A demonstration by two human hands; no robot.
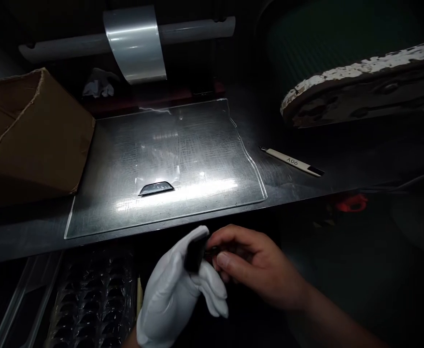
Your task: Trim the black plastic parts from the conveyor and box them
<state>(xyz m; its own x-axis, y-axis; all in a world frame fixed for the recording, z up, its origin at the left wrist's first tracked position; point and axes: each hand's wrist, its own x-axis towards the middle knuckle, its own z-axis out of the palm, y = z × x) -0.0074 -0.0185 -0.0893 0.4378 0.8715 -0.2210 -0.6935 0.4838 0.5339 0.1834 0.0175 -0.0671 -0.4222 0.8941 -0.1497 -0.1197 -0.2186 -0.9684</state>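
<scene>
My left hand (pixel 177 285), in a white glove, grips a dark, flat piece (pixel 196 252) between thumb and fingers, just below the table's front edge. Close beside it on the right is my bare right hand (pixel 257 266), its thumb and index finger pinched at a small dark item (pixel 213 251) that touches or nearly touches the piece. What that item is cannot be made out. A similar dark trapezoid piece (pixel 156 188) lies on the scratched glass sheet (pixel 212 145) in front of my hands.
A cardboard box (pixel 49 140) stands at the left. Behind the glass, a film roll (pixel 135 46) hangs on a bar. A cutter marked A06 (pixel 293 162) lies right of the glass. A plastic tray (pixel 101 302) of dark pieces sits lower left. Red handles (pixel 352 203) show lower right.
</scene>
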